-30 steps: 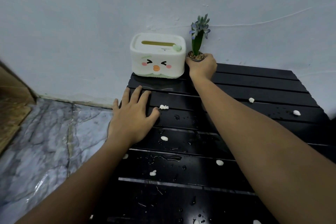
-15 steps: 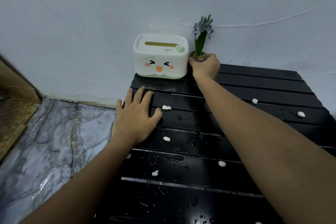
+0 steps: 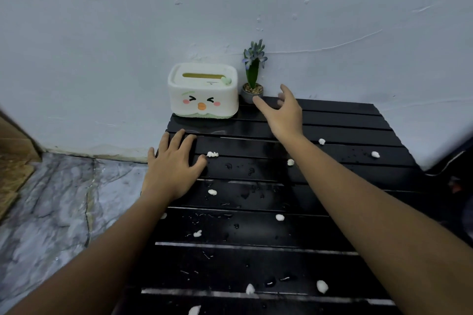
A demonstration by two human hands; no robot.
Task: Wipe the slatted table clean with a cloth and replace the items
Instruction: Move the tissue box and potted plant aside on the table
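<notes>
The left hand point(image 3: 176, 166) lies flat, palm down, fingers spread toward 12 o'clock. The right hand point(image 3: 281, 110) reaches toward 11 o'clock, fingers splayed and holding nothing, forearm extended.

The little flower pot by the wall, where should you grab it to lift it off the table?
Probably grip the small grey pot round its sides, below the rim, not the stem. It stands upright, with the tissue box close on one side and the wall behind, so come from the front and the open side, where the right hand is.
</notes>
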